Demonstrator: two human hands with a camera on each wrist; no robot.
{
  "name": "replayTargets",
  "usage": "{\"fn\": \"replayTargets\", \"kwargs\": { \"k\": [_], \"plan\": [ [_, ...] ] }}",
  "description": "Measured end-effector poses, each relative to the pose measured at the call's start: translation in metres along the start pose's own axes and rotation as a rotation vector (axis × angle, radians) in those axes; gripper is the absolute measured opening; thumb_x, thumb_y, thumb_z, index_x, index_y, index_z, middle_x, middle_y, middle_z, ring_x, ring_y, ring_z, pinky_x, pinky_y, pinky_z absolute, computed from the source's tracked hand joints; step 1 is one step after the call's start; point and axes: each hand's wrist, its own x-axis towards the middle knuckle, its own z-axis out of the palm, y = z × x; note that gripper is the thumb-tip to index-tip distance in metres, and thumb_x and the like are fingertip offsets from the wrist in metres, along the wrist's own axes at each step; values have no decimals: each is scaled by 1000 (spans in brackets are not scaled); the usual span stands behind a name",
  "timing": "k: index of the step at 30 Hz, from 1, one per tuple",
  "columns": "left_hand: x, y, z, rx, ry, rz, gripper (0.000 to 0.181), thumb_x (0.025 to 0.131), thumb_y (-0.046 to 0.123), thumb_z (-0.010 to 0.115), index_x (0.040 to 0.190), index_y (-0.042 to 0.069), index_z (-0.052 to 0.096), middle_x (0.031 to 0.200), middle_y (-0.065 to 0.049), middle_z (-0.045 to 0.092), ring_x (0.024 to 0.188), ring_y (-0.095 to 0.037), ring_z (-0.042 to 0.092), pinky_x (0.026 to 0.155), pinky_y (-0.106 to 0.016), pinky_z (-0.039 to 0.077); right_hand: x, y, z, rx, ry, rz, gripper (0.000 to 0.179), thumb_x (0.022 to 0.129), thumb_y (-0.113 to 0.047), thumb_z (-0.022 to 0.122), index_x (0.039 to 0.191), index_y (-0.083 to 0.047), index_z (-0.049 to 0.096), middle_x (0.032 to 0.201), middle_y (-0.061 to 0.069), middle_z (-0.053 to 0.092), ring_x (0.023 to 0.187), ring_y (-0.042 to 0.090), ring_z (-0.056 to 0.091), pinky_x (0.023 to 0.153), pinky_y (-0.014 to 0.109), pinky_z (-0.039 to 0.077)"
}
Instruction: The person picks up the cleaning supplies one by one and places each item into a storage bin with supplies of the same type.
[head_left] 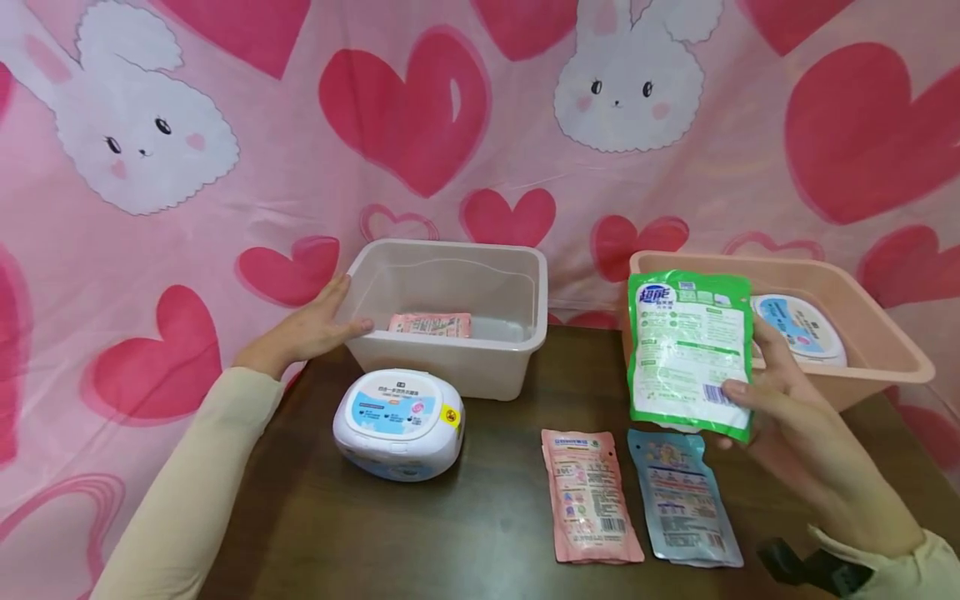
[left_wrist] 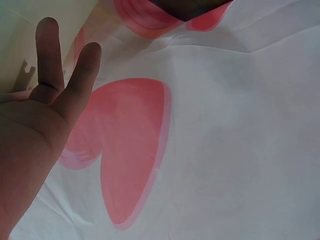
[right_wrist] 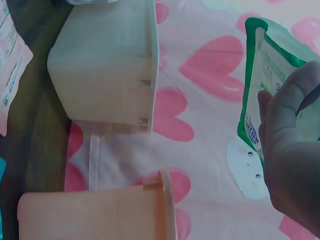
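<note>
My right hand (head_left: pixel 798 417) pinches a green-and-white detergent pouch (head_left: pixel 690 358) by its right edge, thumb across the printed face. In the right wrist view the same pouch (right_wrist: pixel 272 65) shows between thumb and fingers. At the left end of a light grey plastic bin (head_left: pixel 450 367), my left hand (head_left: pixel 307 329) rests with extended fingers along the rim. Its fingers (left_wrist: pixel 80 80) are straight in the left wrist view. A pink packet (head_left: pixel 430 325) lies inside the grey bin. Below the raised pouch, a pink pouch (head_left: pixel 591 496) and a blue pouch (head_left: pixel 686 500) lie side by side on the table.
A white tub with a blue label (head_left: pixel 397 425) stands before the grey bin. At the right, a peach bin (head_left: pixel 885 362) holds a similar white tub (head_left: pixel 801 329). The dark wooden table (head_left: pixel 420 542) meets a pink heart-and-rabbit cloth (head_left: pixel 285 125) behind the bins.
</note>
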Motion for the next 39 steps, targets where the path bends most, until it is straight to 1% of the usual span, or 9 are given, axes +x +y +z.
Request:
{"fn": "replayTargets", "kwargs": {
  "k": [4, 8, 12, 14, 18, 23, 30, 35, 39],
  "plan": [
    [-1, 1, 1, -2, -2, -6, 111, 90, 70, 56, 163, 11, -4, 168, -17, -1, 149, -47, 11, 111, -73, 19, 12, 6, 1, 26, -16, -7, 71, 103, 11, 24, 158, -29, 4, 130, 18, 61, 97, 31, 70, 66, 38, 60],
    [-1, 1, 0, -1, -4, -16, 112, 89, 71, 56, 163, 13, -5, 168, -17, -1, 150, -47, 10, 110, -74, 19, 22, 10, 6, -14, 2, -2, 72, 104, 10, 25, 159, -30, 2, 133, 14, 59, 97, 28, 69, 66, 35, 60],
    [-1, -1, 0, -7, -2, -24, 112, 89, 71, 56, 163, 13, -5, 168, -16, -1, 150, -47, 9, 110, -74, 19, 35, 16, 11, 15, -8, -20, 73, 104, 11, 25, 160, -29, 3, 136, 15, 55, 97, 30, 69, 65, 35, 60],
    [-1, 0, 0, -12, -7, -31, 112, 89, 71, 57, 163, 14, -6, 168, -16, -2, 150, -47, 9, 109, -74, 19, 41, 20, 11, 48, -24, -36, 73, 103, 11, 26, 160, -28, 4, 139, 15, 51, 100, 32, 69, 68, 38, 60],
    [-3, 0, -1, -15, -14, -39, 112, 89, 70, 57, 162, 16, -7, 168, -15, -3, 150, -47, 10, 109, -75, 20, 54, 28, 13, 4, 41, -12, 71, 105, 8, 30, 160, -32, 6, 140, 11, 50, 98, 27, 69, 69, 37, 59],
    [-6, 2, -1, -11, -16, -46, 112, 88, 71, 57, 163, 17, -7, 168, -15, -2, 149, -47, 11, 108, -75, 22, 67, 37, 14, -2, 89, 18, 69, 107, 2, 34, 159, -35, 11, 130, 9, 58, 93, 22, 69, 64, 30, 58],
    [-5, 5, -1, -13, -13, -57, 112, 88, 70, 59, 163, 18, -6, 168, -14, -1, 149, -47, 12, 106, -76, 25, 90, 55, 11, 97, 69, -29, 69, 105, 7, 31, 159, -31, 11, 139, 8, 47, 92, 23, 68, 63, 29, 58],
    [-5, 4, 0, -13, -5, -56, 112, 88, 70, 59, 163, 17, -5, 168, -15, 0, 149, -47, 13, 106, -76, 25, 107, 65, 11, 89, 134, -6, 70, 105, 5, 37, 160, -31, 11, 136, 9, 50, 92, 23, 68, 61, 29, 57],
    [-5, 4, 1, -23, 1, -59, 113, 87, 70, 61, 163, 18, -4, 168, -15, 1, 148, -47, 13, 105, -76, 26, 119, 69, 11, 75, 187, 16, 67, 106, 2, 40, 159, -29, 12, 139, 9, 44, 93, 21, 66, 62, 27, 56]
  ]
}}
